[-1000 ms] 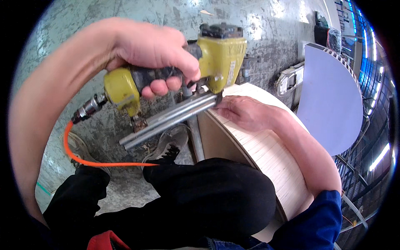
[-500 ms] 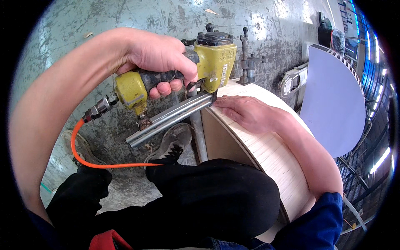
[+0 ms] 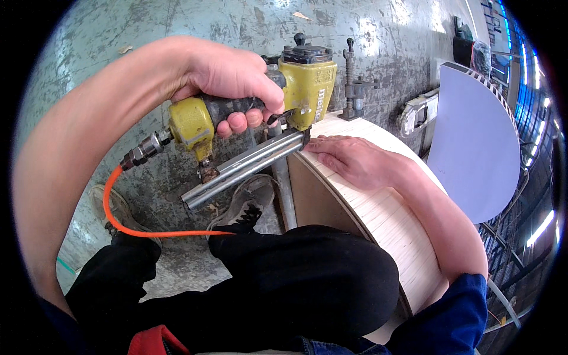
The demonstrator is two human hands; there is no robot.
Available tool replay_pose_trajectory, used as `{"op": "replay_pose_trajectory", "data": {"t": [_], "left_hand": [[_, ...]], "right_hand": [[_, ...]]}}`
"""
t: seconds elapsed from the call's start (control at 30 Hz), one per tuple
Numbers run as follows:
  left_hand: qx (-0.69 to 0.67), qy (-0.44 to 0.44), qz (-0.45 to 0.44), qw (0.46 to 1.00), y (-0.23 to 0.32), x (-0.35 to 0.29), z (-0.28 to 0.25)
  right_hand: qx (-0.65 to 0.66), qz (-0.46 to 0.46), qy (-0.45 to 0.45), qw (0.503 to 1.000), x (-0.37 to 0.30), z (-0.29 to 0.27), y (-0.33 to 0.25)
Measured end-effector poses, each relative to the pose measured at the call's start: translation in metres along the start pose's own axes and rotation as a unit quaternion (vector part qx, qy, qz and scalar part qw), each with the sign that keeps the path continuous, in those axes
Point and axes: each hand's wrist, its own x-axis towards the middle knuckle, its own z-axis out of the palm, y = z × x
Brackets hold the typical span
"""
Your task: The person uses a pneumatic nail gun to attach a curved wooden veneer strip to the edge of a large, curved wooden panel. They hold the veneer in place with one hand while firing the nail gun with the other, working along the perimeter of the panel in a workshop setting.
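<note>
A yellow and black pneumatic nail gun [image 3: 310, 89] is gripped by its dark handle in my left hand [image 3: 234, 83], with a finger at the trigger. Its nose meets the near left corner of a curved, pale slatted wood panel [image 3: 390, 216]. The silver magazine [image 3: 242, 168] slants down to the left, and an orange air hose [image 3: 112, 207] runs from the handle's end. My right hand [image 3: 352, 157] lies flat on the panel, fingers stretched out close beside the nose. Exactly what lies under the nose is hidden.
A metal clamp [image 3: 352, 89] stands at the panel's far edge. To the right is a large half-round piece with a pale lilac face [image 3: 470, 142]. My knee [image 3: 355, 278] is against the panel's side. The floor [image 3: 207, 23] is scuffed grey-green.
The nail gun and my left hand have shifted very slightly to the right. My right hand stays on the panel, almost unmoved.
</note>
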Motion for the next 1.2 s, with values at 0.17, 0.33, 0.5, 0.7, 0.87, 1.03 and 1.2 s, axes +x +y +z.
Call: {"op": "replay_pose_trajectory", "data": {"t": [0.17,0.33,0.5,0.7,0.87,1.03,1.2], "left_hand": [[-0.003,0.041,0.03,0.999,0.0,-0.004,-0.006],[0.012,0.044,0.013,0.999,-0.002,0.002,0.003],[-0.03,0.022,-0.008,0.999,-0.014,0.009,0.0],[-0.065,0.005,-0.012,0.998,-0.016,0.012,-0.003],[-0.091,-0.016,-0.018,0.996,-0.019,0.018,-0.01],[-0.083,-0.031,-0.024,0.996,-0.018,0.019,-0.014],[-0.074,-0.021,-0.02,0.997,-0.019,0.019,-0.015]], "right_hand": [[-0.003,0.012,0.004,1.0,0.0,0.0,-0.003],[-0.017,0.011,0.007,1.0,-0.001,0.002,-0.001],[0.0,0.017,0.001,1.0,0.0,0.001,-0.002],[0.009,0.019,-0.006,1.0,0.001,-0.002,-0.004],[0.006,0.015,-0.003,1.0,0.0,-0.001,-0.005],[-0.002,-0.003,0.005,1.0,0.0,0.001,-0.002],[-0.011,-0.012,0.025,1.0,0.0,0.003,0.0]]}}
